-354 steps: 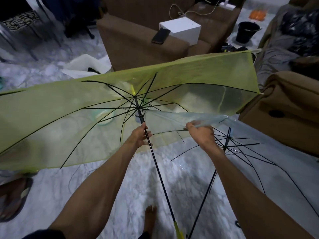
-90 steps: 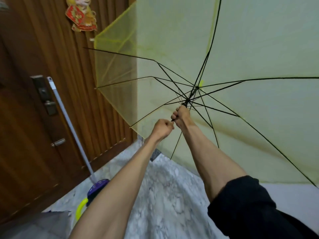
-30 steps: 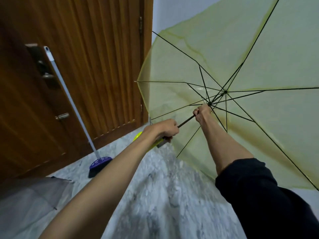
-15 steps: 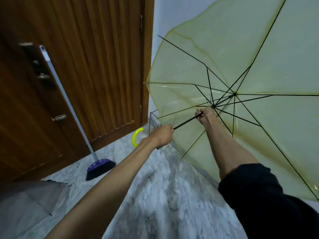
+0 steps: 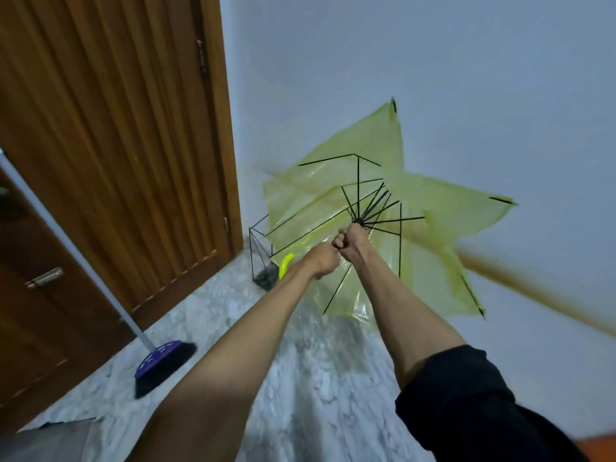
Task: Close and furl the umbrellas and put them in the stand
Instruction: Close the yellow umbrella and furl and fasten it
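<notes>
Left hand (image 5: pixel 321 261) grips the yellow umbrella (image 5: pixel 443 211) beside its curved handle (image 5: pixel 286 264); right hand (image 5: pixel 350 240), touching it, grips at the base of the ribs (image 5: pixel 373 208). It's half-folded, spreading just beyond the hands; wire stand (image 5: pixel 258 251) just left of them.

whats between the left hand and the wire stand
In the head view, the curved yellow handle of the translucent yellow umbrella shows between the left hand and the black wire stand.

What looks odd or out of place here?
Nothing looks broken. The yellow umbrella is only half folded, canopy slack and bunched, ribs splayed unevenly, while the left hand and right hand grip its shaft. A broom leans against the door. A blurred tan streak at right is unidentifiable.
</notes>
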A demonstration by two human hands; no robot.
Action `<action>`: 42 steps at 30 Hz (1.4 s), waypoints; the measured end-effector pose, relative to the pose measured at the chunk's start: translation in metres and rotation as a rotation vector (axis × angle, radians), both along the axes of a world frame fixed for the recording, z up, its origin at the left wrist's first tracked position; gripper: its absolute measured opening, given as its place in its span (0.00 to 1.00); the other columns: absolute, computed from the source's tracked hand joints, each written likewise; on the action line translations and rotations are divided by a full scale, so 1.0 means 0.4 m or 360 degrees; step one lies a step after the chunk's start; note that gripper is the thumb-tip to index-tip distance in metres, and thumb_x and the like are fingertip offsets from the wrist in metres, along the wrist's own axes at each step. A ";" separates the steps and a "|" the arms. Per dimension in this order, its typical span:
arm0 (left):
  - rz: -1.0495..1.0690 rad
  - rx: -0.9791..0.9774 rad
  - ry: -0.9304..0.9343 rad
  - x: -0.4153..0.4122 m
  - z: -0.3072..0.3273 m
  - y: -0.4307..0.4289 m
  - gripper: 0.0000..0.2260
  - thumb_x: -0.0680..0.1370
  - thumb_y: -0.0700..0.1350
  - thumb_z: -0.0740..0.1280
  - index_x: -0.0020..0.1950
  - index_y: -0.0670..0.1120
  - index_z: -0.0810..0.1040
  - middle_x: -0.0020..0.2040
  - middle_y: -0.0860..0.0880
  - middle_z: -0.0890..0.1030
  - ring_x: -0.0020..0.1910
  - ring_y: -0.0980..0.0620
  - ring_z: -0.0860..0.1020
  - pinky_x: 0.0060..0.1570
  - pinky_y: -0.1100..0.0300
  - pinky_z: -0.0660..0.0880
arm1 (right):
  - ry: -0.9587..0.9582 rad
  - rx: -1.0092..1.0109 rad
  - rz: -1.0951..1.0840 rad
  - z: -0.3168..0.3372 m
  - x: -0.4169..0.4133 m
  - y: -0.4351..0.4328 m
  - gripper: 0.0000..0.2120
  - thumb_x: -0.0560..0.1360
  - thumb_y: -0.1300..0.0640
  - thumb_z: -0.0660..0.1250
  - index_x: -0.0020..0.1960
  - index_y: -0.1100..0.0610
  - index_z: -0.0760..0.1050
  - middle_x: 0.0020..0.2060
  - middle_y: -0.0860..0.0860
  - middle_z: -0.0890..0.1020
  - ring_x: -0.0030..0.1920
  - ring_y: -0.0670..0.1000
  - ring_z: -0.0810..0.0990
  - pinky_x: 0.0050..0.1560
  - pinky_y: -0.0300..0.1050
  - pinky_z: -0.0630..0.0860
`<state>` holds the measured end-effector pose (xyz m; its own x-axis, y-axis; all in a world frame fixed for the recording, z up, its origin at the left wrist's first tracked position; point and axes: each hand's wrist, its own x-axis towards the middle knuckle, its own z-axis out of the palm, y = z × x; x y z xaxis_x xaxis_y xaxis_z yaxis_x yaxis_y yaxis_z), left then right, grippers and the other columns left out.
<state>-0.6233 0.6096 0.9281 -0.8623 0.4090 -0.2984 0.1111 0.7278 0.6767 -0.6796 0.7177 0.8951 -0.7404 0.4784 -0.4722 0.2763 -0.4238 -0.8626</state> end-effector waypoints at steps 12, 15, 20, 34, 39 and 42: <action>-0.0485 -0.0726 0.0641 0.051 0.045 -0.043 0.14 0.79 0.38 0.59 0.63 0.36 0.69 0.60 0.38 0.76 0.57 0.39 0.77 0.45 0.53 0.70 | -0.0084 0.0138 -0.0248 0.026 -0.033 0.025 0.16 0.79 0.68 0.47 0.35 0.55 0.59 0.28 0.50 0.59 0.19 0.46 0.56 0.18 0.32 0.52; -0.0643 -0.1096 0.0974 0.065 0.044 -0.091 0.17 0.78 0.37 0.61 0.66 0.34 0.66 0.59 0.39 0.78 0.57 0.40 0.78 0.50 0.52 0.73 | -0.0112 0.0178 -0.0267 0.024 -0.062 0.013 0.14 0.79 0.67 0.48 0.36 0.57 0.60 0.29 0.51 0.59 0.25 0.47 0.57 0.19 0.29 0.53; -0.0864 -0.1500 0.1547 0.070 0.003 -0.181 0.19 0.77 0.33 0.58 0.67 0.30 0.61 0.47 0.44 0.81 0.44 0.46 0.81 0.41 0.56 0.70 | -0.0166 0.0266 -0.0201 0.020 -0.090 -0.012 0.12 0.78 0.68 0.48 0.38 0.58 0.62 0.29 0.50 0.60 0.26 0.47 0.57 0.20 0.29 0.52; -0.0615 -0.1136 0.1239 0.133 -0.052 -0.068 0.13 0.78 0.34 0.55 0.62 0.38 0.70 0.54 0.41 0.81 0.52 0.41 0.81 0.42 0.54 0.72 | -0.0131 -0.0219 0.0062 -0.111 0.050 -0.025 0.15 0.80 0.68 0.43 0.41 0.61 0.65 0.30 0.54 0.63 0.27 0.50 0.64 0.19 0.34 0.64; -0.0753 -0.1129 0.1159 0.144 -0.113 -0.089 0.13 0.78 0.34 0.57 0.62 0.39 0.71 0.56 0.43 0.80 0.54 0.44 0.81 0.47 0.54 0.75 | -0.0254 -0.0335 0.0071 -0.199 0.097 -0.034 0.17 0.80 0.64 0.41 0.37 0.57 0.62 0.24 0.50 0.61 0.18 0.48 0.61 0.26 0.41 0.62; -0.0797 -0.1162 0.1129 0.129 -0.157 -0.101 0.18 0.78 0.34 0.57 0.68 0.36 0.67 0.54 0.44 0.81 0.51 0.44 0.81 0.43 0.54 0.74 | -0.0321 -0.0429 0.0096 -0.238 0.106 -0.036 0.16 0.80 0.61 0.41 0.37 0.55 0.59 0.20 0.49 0.61 0.18 0.48 0.60 0.34 0.43 0.67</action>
